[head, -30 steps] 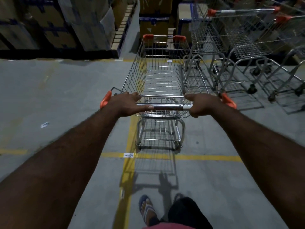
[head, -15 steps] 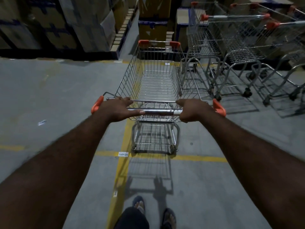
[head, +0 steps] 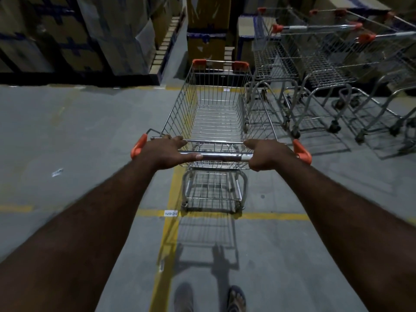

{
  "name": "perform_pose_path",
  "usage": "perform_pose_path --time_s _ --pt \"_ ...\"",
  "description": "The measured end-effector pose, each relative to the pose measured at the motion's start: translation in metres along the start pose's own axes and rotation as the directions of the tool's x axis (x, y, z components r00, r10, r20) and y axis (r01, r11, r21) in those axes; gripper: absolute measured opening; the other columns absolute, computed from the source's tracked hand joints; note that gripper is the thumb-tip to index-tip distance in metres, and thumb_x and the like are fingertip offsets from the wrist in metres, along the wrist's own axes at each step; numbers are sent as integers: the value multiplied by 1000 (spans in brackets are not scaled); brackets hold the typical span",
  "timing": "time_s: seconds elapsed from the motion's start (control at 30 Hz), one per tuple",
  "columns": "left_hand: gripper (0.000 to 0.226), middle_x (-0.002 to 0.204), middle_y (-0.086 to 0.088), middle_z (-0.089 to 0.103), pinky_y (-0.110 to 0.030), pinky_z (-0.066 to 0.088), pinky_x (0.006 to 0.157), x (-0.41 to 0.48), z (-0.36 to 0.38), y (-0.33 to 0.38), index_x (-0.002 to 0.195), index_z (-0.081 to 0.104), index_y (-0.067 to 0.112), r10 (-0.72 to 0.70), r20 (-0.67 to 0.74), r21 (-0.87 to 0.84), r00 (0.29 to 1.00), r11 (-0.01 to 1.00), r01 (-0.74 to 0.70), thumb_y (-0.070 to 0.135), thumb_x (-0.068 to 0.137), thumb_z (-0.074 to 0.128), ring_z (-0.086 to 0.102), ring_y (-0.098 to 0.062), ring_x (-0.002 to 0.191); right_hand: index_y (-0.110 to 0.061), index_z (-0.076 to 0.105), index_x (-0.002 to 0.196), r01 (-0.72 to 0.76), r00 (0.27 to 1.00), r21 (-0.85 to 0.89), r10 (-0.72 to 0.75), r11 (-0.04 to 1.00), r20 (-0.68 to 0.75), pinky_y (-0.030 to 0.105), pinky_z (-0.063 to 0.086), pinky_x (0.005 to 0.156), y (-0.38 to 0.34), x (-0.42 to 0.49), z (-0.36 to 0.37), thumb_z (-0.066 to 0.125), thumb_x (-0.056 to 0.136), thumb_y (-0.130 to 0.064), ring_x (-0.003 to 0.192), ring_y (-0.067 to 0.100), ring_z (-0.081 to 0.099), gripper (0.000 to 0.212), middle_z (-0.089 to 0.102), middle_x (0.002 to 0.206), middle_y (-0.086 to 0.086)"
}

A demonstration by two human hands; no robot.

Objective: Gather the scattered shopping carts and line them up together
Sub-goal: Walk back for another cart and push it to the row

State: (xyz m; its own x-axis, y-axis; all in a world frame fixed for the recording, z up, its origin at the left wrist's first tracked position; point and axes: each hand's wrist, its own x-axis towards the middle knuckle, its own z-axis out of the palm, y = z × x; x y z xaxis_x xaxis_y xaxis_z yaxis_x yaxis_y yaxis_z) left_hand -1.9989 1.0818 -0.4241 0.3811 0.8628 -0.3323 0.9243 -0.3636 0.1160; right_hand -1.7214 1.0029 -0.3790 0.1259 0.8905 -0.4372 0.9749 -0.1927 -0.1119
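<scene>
The person is holding an empty cart (head: 216,122) by its handle bar (head: 222,156). The cart is standing just beyond the yellow line (head: 270,216) painted across the floor, with its rear wheels almost touching that line. The left hand (head: 165,152) is lying over the bar with its fingers (head: 177,140) pressed together and reaching forward to the basket's rear rim wire, the thumb stretching along the bar. The right hand (head: 267,154) is wrapping the bar, fingers close together and curling under it.

Over the last second the rear wheels have been settling closer to the yellow line rather than rolling further past it. The feet (head: 183,297), one ahead of the other a second ago, are now standing side by side on the near side of the line. That suggests the push is slowing and the person is squaring the cart up.

The parked carts (head: 315,70) are waiting beyond the line and to the right, just beside the held cart. It is still facing the stacked boxes (head: 207,30), so it is probably needing a turn before joining them.
</scene>
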Motion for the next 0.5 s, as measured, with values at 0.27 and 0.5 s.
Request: perform_pose_path --time_s 0.27,0.5 --pt "127 165 2 24 -55 22 116 2 0 -7 155 31 31 32 10 8 999 999 -32 107 55 12 21 -29 150 -33 37 153 -9 1000 5 9 1000 -6 40 48 102 -5 -4 4 70 71 -21 131 27 53 89 53 148 3" --pt "127 164 2 24 -54 22 117 2 2 -7 155 30 31 49 -8 22 999 999 -49 107 56 10 20 -28 151 -31 40 151 3 1000 22 -3 1000 -3 42 48 102 -2 0 8 72 70 -27 128 27 55 87 55 146 3"
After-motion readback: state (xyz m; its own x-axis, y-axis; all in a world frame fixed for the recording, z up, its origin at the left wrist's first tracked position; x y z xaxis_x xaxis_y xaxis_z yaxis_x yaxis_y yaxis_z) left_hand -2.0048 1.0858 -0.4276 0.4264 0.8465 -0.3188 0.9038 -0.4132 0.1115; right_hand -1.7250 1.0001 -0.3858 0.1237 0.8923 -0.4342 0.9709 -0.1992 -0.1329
